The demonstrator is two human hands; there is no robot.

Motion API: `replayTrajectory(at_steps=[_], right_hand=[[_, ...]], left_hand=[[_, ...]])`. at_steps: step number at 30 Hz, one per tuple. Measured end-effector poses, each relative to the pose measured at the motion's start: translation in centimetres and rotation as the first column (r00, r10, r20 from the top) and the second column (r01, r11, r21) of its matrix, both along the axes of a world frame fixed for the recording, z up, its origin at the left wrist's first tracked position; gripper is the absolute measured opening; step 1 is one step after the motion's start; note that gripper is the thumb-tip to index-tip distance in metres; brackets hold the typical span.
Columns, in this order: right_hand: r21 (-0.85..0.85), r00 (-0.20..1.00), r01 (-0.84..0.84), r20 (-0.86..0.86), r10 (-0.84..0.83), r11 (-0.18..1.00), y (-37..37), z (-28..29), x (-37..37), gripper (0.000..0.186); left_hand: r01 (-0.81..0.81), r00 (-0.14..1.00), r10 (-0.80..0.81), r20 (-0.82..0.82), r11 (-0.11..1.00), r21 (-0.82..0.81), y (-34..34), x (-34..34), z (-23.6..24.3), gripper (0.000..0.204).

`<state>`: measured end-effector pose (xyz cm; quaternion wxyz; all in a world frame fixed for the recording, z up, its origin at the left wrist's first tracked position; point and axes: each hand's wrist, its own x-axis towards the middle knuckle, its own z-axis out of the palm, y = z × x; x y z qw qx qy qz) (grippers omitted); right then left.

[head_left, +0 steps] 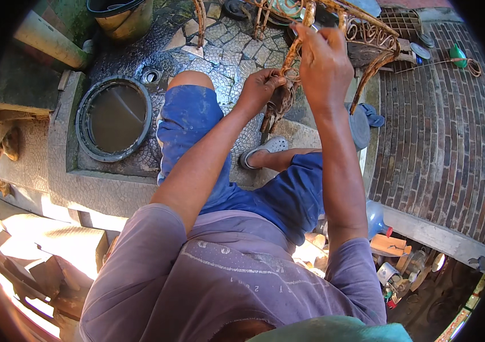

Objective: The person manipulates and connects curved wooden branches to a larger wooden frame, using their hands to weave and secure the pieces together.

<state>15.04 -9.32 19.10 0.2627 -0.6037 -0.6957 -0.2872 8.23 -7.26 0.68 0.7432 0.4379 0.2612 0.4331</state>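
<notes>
A rusty, ornate metal furniture frame (370, 39) with scrollwork and curved legs stands at the far side, partly cut off by the picture's top. My left hand (262, 91) pinches one of its rusty legs low down, beside a scroll. Higher on the same leg is my right hand (326, 65), its fingers closed against the bar. What lies between those right fingertips, if anything, is hidden by the hand. A second curved leg (370, 77) of the frame comes down to the right of my right hand.
A round dark tub (86, 134) of murky water stands left of my knee, next to a drain hole (151, 76). Behind it is a bucket (123, 23). Brick paving (424, 125) lies right, with a green object (457, 56). Wood pieces (387, 245) and clutter lie lower right.
</notes>
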Motion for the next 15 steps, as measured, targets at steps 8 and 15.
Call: replayTrajectory(at_steps=[8, 15], right_hand=[[-0.011, 1.0, -0.012, -0.02, 0.012, 1.0, -0.8, -0.3, 0.2, 0.027], [0.087, 1.0, 0.021, -0.02, -0.019, 0.996, 1.6, 1.4, 0.6, 0.015]], left_hand=[[0.048, 0.996, -0.045, 0.083, 0.998, -0.041, 0.1, 0.6, -1.4, 0.015], [0.069, 0.991, -0.059, 0.119, 0.994, -0.082, -0.5, 0.3, -0.9, 0.011]])
